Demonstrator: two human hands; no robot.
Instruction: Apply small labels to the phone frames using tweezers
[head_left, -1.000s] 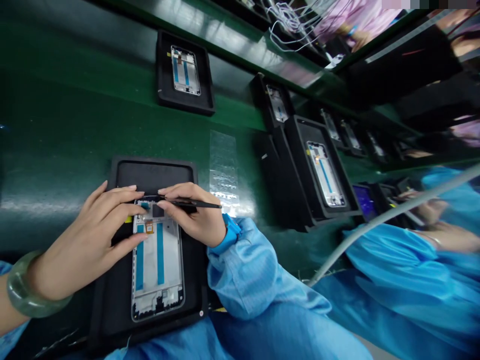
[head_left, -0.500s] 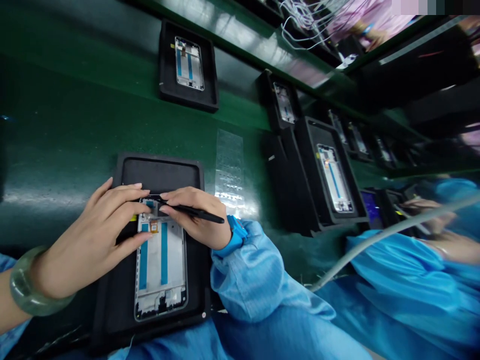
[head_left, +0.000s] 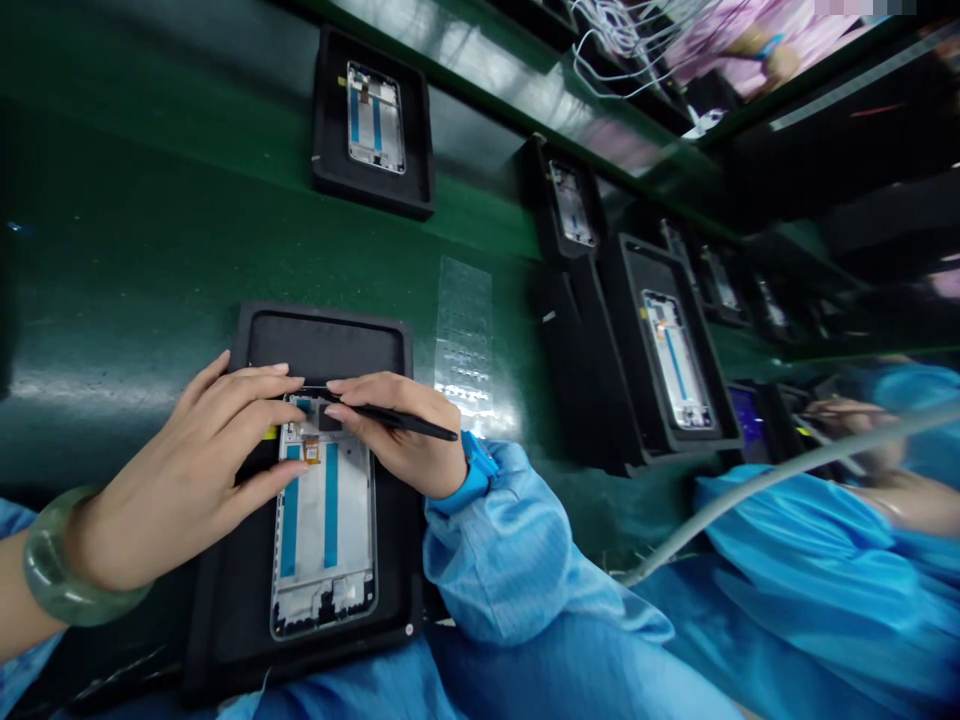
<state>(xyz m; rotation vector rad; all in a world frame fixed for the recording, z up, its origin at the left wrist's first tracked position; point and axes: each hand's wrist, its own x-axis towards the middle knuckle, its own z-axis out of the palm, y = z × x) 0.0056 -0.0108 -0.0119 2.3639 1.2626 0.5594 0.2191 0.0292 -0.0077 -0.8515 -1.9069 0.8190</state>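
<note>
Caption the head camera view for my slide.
Left hand on a phone frame in a black tray, right hand holding a black tool.

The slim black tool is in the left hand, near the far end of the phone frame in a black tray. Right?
Not quite: the head view shows the slim black tool in the right hand, not the left hand. It is near the far end of the phone frame in a black tray.
</note>
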